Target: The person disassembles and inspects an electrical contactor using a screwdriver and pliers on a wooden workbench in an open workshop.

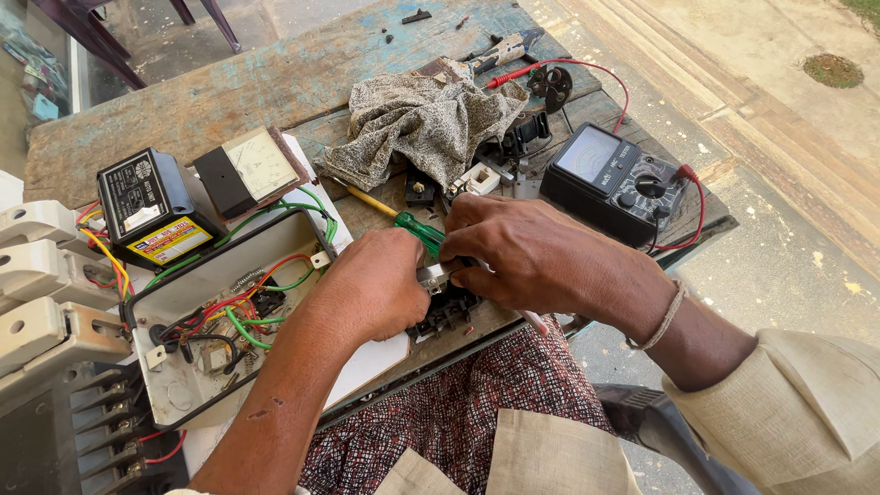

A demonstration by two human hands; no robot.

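My left hand (371, 286) and my right hand (522, 252) meet over a small black electrical part (446, 313) with metal terminals at the near edge of a worn wooden bench (275, 82). Both hands grip it, and most of it is hidden under my fingers. A green-handled screwdriver (417, 229) with a yellow shaft lies just behind my hands, its handle touching my right fingers. A thin white rod sticks out below my right hand.
An open white box (183, 385) with red, green and black wires sits at left. Behind it stand a black transformer (151, 206) and a panel meter (252, 170). A black multimeter (610, 179) with red leads, a patterned rag (422, 119) and pliers (500, 50) lie farther back.
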